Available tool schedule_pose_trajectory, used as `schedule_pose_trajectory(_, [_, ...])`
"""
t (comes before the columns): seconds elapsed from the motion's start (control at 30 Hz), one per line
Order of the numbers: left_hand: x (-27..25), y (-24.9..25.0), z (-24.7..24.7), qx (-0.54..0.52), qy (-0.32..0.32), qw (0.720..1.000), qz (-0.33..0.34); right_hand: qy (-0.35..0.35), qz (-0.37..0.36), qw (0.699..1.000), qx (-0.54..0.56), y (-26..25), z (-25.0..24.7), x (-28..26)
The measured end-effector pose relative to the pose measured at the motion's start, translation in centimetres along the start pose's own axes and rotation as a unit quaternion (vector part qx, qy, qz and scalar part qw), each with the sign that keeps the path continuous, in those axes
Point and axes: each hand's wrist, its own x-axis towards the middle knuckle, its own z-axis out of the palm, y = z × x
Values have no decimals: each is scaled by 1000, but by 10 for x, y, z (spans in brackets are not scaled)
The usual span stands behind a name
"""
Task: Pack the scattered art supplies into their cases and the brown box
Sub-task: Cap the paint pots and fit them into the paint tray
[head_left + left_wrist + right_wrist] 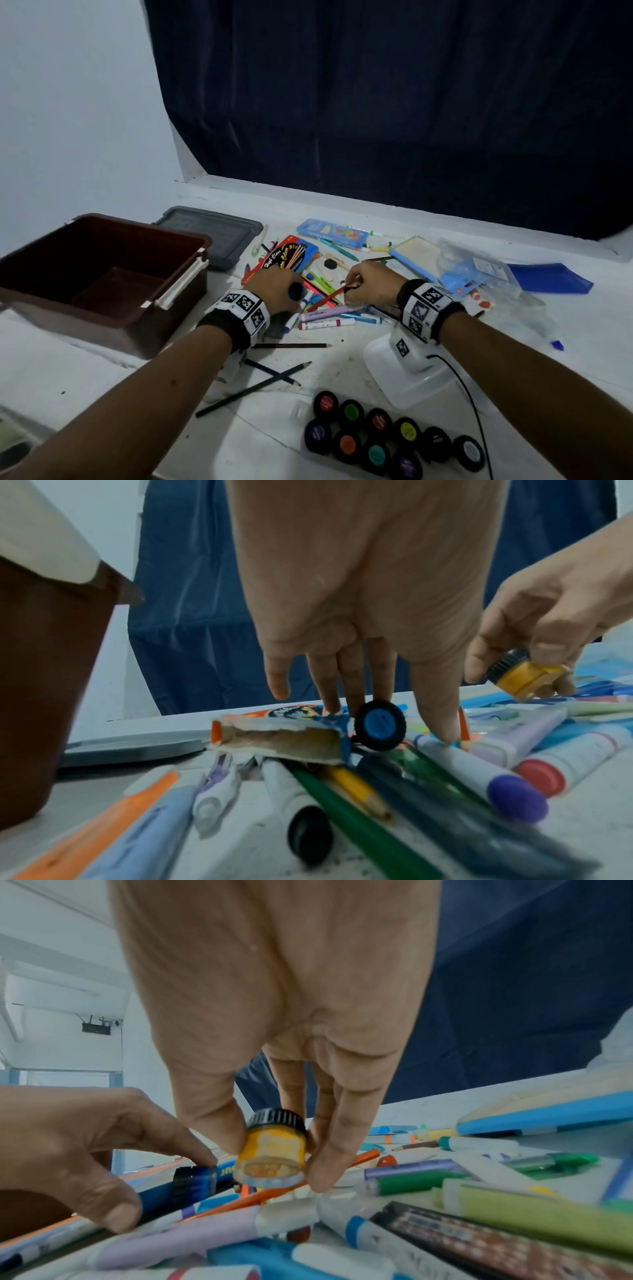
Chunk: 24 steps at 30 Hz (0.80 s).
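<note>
Yellow paint jar [272, 1153] pinched by right fingers [337, 1153]; blue jar [379, 725] by left.

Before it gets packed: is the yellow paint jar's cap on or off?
On. The yellow paint jar, tilted in the right hand, has its black ribbed cap on its neck.

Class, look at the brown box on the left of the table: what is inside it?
The brown box looks empty: the head view shows only its bare dark floor and inner walls. The near wall hides the strip of floor just behind it, so anything small lying there cannot be seen.
</note>
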Motion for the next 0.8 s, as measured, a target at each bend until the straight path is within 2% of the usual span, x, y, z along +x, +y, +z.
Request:
schedule_pose_trajectory(0.13, [6, 4, 0, -36, -4, 999, -7, 17, 11, 999, 28, 9, 1, -18])
schedule_pose_trajectory(0.23, [15, 1, -1, -24, -2, 1000, 7, 18, 19, 999, 40, 15, -1, -33])
schedule_pose_trajectory(0.37, [18, 1, 6, -21, 38, 999, 25, 24, 24, 998, 47, 20, -7, -61])
schedule_pose_trajectory(0.43, [15, 10, 9, -60, 74, 994, 44, 41, 29, 997, 54, 22, -10, -77])
schedule_pose_trajectory(0.6, [-11, 48, 1, -236, 100, 961, 99, 99, 44, 983, 147, 18, -11, -121])
schedule_pose_trajectory(0.7, [-37, 67, -1, -332, 68, 932, 126, 140, 48, 969, 198, 8, -2, -149])
schedule_pose_trajectory(0.8, [-60, 83, 0, -355, 35, 920, 162, 162, 66, 959, 225, -1, 12, -174])
